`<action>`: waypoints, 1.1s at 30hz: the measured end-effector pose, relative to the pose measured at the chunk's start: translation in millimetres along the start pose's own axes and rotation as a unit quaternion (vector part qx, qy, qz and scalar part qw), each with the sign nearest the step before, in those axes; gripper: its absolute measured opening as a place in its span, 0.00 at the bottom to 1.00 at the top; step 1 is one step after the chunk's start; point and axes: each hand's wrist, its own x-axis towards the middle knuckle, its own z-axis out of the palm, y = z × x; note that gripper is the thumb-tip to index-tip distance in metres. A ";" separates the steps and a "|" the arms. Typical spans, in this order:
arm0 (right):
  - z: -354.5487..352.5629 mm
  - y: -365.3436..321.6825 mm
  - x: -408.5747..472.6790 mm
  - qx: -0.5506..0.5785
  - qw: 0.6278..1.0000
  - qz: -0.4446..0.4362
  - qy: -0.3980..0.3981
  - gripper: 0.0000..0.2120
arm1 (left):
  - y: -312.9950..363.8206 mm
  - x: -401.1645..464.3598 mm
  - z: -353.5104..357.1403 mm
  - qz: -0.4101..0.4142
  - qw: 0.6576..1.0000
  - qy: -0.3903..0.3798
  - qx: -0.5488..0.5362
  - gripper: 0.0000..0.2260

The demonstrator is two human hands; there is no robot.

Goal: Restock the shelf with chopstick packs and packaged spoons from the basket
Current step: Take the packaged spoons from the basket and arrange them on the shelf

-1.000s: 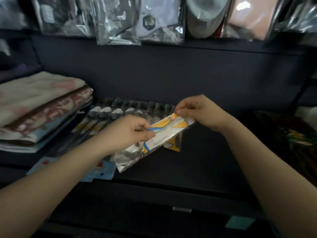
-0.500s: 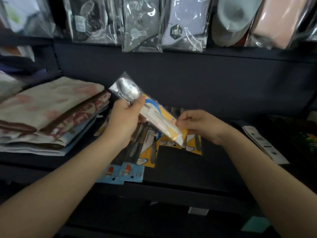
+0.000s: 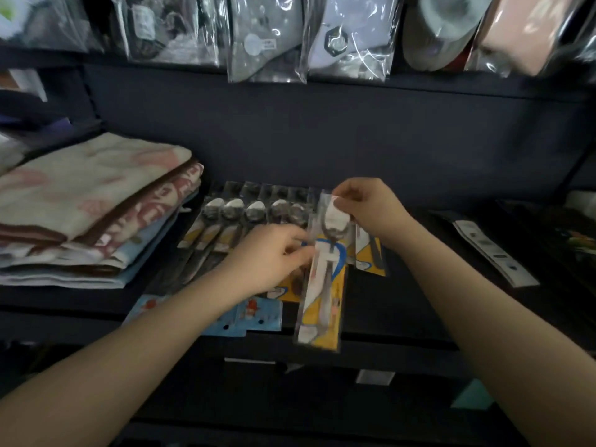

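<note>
Clear plastic over a yellow and white card wrapped the packaged spoon (image 3: 323,279) held between the two hands, its long axis running near to far, bowl at the far end and handle end hanging past the near edge of the dark shelf (image 3: 403,304). The left hand (image 3: 271,256) pinched the pack at mid-length from its left side, fingers curled against it. The right hand (image 3: 364,204) pinched the top of the pack just beyond the bowl, fingers curled round the wrapper.

Under and to the near left of the left hand lay two light blue packs (image 3: 245,314) with small red figures, side by side at the shelf edge; what they hold cannot be made out. Beyond the left hand a row of five packaged spoons (image 3: 254,211) lay flat and overlapping, bowls far, handles near. Just below the right hand one more spoon pack (image 3: 371,253) lay on the shelf, pointing the same way. Far left of the left hand sat one stack of folded cloths (image 3: 90,204). Well right of the right hand lay a long white label strip (image 3: 493,253). Farthest off, above both hands, hung a line of clear bagged goods (image 3: 267,37).
</note>
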 end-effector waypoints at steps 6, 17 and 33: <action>18.5 18.6 22.4 -0.051 0.998 0.044 -0.001 0.08 | -24.0 -10.9 -2.0 0.075 0.977 -0.095 0.178 0.19; 42.0 19.4 37.6 -0.121 0.991 0.052 -0.011 0.10 | -19.6 -19.9 5.1 0.065 0.955 -0.143 0.250 0.36; -57.6 76.5 -7.0 -0.314 0.940 0.122 0.044 0.15 | 20.0 21.2 5.8 0.151 0.971 -0.016 0.183 0.32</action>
